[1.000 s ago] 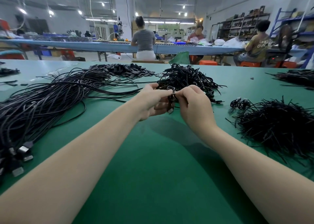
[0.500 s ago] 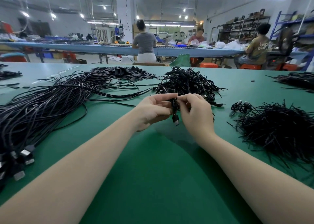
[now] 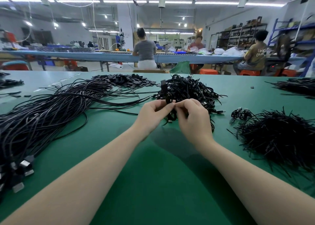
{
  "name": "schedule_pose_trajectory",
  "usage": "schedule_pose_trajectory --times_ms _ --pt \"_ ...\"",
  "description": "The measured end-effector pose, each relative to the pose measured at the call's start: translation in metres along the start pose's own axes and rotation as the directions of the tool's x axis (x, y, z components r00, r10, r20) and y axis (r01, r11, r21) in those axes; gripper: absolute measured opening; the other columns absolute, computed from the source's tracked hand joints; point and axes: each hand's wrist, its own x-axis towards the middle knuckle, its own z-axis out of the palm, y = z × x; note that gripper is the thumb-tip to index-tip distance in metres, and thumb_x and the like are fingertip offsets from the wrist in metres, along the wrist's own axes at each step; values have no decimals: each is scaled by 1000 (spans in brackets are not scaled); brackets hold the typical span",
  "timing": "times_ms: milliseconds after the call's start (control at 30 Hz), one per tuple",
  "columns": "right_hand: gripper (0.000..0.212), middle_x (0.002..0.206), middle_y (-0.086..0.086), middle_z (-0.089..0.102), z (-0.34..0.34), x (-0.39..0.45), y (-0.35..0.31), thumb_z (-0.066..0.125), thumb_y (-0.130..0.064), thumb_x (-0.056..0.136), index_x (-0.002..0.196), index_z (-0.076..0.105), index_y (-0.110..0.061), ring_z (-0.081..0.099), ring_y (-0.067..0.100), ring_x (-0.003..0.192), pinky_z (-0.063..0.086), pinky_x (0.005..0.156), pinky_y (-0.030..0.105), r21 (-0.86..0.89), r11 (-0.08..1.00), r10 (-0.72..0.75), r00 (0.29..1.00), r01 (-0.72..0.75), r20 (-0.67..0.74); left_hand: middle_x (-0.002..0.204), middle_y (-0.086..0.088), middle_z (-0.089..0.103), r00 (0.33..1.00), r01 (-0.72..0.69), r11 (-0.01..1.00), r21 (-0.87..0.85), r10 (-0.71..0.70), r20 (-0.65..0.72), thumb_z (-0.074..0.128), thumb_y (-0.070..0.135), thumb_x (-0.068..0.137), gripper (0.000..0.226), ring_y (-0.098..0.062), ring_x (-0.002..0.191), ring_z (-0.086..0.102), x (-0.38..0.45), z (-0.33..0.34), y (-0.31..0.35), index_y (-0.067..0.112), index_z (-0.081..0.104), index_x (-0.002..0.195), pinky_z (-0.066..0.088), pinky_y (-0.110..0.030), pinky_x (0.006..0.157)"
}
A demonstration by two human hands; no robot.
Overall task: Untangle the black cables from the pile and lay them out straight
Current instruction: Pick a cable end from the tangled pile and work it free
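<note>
My left hand (image 3: 152, 114) and my right hand (image 3: 194, 119) meet above the green table (image 3: 153, 182), both pinching one small coiled black cable (image 3: 171, 116) between the fingertips. Its metal plug hangs just below my fingers. Right behind my hands lies the tangled pile of coiled black cables (image 3: 189, 90). To the left, a long bundle of straightened black cables (image 3: 51, 112) stretches toward the near left edge, with plugs at its near end.
A heap of black twist ties (image 3: 279, 136) covers the right side, with a small coiled cable (image 3: 240, 114) beside it. Flat black pieces (image 3: 126, 81) are piled at the back. More black cables (image 3: 298, 86) lie far right. People sit at a blue bench beyond.
My hands have stayed together on the same coiled cable, working it between the fingertips. The cable's plug now hangs lower under my fingers.
</note>
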Motion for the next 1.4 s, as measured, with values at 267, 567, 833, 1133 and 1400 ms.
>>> schedule_pose_trajectory --times_ms 267,567,833,1133,1400 --pt "9 78 15 62 -2 0 -3 60 5 85 87 69 4 58 35 69 49 61 45 -61 982 -172 983 176 68 58 3 58 929 371 858 -355 -347 132 61 22 92 19 -8 44 50 1 -1 4 28 64 110 39 -17 43" --pt "11 72 -15 68 8 -7 1 60 -26 93 88 70 -24 61 -4 66 40 61 4 174 911 329 914 -373 237 74 6 68 995 95 994 59 -96 15 44 13 97 27 -19 65 62 -2 0 -15 29 66 99 45 -26 60" --pt "11 72 -11 72 5 -6 9 71 -37 84 78 71 -28 68 5 66 51 59 16 342 685 489 754 -643 437 56 16 50 975 -219 860 461 180 128 39 15 90 44 -5 54 46 -8 -6 -29 36 48 128 44 -30 61" --pt "18 76 -6 73 7 7 -7 72 -12 82 97 67 -22 63 5 55 46 49 18 486 469 620 667 -737 413 70 16 62 990 -121 870 478 140 -4 41 26 99 62 -6 61 54 -8 -5 -29 37 8 151 44 -36 58" --pt "27 87 -5 59 -23 136 13 45 -27 100 116 58 -9 51 9 73 46 75 28 177 782 591 801 -598 96 87 8 68 999 -9 834 552 30 -28 39 22 96 47 -10 62 51 -3 -7 -34 32 32 141 50 -39 66"
